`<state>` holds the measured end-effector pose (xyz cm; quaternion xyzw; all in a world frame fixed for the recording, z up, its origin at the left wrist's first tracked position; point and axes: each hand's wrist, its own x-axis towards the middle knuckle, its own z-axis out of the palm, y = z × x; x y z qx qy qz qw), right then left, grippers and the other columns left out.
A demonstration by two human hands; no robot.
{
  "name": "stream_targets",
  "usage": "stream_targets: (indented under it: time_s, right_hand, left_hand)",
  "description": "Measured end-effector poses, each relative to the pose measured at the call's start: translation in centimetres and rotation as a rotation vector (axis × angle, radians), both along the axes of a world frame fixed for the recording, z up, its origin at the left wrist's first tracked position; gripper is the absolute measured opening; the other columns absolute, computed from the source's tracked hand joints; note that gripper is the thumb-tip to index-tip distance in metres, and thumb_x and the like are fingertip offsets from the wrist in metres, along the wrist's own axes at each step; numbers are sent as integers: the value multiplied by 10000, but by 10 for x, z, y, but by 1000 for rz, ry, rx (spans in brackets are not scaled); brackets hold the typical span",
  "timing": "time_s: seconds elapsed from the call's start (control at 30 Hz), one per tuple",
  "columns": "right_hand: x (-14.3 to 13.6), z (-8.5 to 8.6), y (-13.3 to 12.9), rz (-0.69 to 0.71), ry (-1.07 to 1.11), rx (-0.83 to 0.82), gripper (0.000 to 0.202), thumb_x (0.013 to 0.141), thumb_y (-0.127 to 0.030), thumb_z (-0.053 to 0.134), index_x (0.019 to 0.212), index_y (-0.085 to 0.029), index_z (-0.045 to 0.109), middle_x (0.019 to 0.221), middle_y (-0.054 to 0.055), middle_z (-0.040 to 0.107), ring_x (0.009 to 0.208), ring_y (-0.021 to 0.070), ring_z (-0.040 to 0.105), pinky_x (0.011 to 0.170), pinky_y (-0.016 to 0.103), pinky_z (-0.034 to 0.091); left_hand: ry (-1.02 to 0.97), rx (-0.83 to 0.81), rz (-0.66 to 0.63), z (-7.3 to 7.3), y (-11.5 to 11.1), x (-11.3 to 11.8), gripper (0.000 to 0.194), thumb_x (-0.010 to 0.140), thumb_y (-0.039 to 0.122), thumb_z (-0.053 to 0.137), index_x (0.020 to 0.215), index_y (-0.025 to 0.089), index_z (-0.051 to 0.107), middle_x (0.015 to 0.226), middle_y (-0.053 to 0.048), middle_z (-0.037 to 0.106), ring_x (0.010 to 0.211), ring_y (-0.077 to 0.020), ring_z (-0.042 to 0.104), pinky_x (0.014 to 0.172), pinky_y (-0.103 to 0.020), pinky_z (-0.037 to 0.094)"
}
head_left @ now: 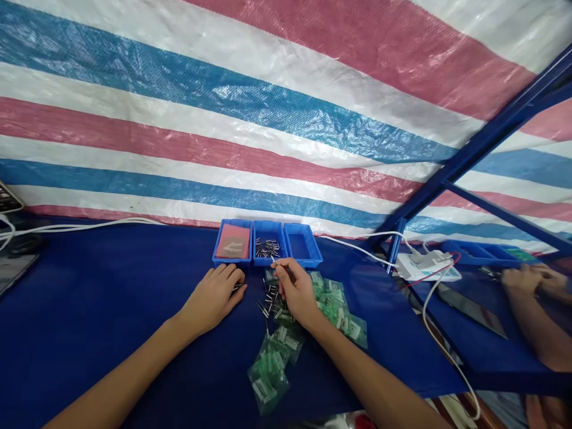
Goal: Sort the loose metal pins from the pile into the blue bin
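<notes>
Right hand [295, 289] pinches one slim piece [273, 259]; left hand [217, 297] half-curled, hold unclear; three blue bins [302, 244] beyond.

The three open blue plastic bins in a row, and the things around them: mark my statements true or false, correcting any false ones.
1. The left bin holds something flat and pink. True.
2. The middle bin holds only white cable. False: it holds small, thin, dark pieces.
3. The green-tinted clear plastic packets are stacked in the right bin. False: they lie loose on the blue table.
4. The right hand pinches a small thin piece by the middle bin. True.
5. The left hand is inside the left bin. False: it rests on the table in front of it.
</notes>
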<state>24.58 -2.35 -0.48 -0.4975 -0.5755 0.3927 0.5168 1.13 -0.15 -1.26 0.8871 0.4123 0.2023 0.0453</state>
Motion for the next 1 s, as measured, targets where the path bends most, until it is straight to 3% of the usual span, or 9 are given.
stream_targets:
  time_s: [0.4, 0.6, 0.8, 1.0]
  right_hand:
    - [2, -2, 1, -18, 72, -14, 334, 1012, -574, 640, 1089, -249, 635, 741, -6, 611, 530, 147, 561, 436, 248, 470]
    - [1, 1, 0, -20, 22, 7, 271, 995, -510, 683, 1044, -249, 629, 881, 10, 610, 569, 135, 548, 443, 252, 450]
    - [1, 4, -1, -18, -2, 29, 252, 986, -488, 698, 1033, -252, 623, 796, -10, 580, 551, 143, 509, 445, 260, 417]
    - [2, 0, 0, 4, 57, 25, 279, 1016, -524, 653, 1076, -251, 659, 905, 28, 657, 535, 133, 528, 438, 267, 428]
  left_hand:
    - [-40, -91, -33, 4, -7, 1, 127, 1112, 305, 524, 1064, 221, 606, 1071, -48, 638, 977, -248, 555, 824, -378, 393]
    - [-90, -127, -49, 4, -7, -1, 112, 1101, 301, 552, 1046, 217, 601, 1060, -40, 629, 967, -239, 550, 833, -376, 410]
    - [-107, -137, -50, 5, -7, -3, 132, 1101, 322, 558, 1036, 221, 613, 1045, -37, 637, 956, -234, 550, 833, -378, 397]
    - [-73, -152, -7, 10, -9, -4, 130, 1102, 345, 576, 1049, 235, 620, 1055, -19, 659, 992, -233, 572, 867, -393, 355]
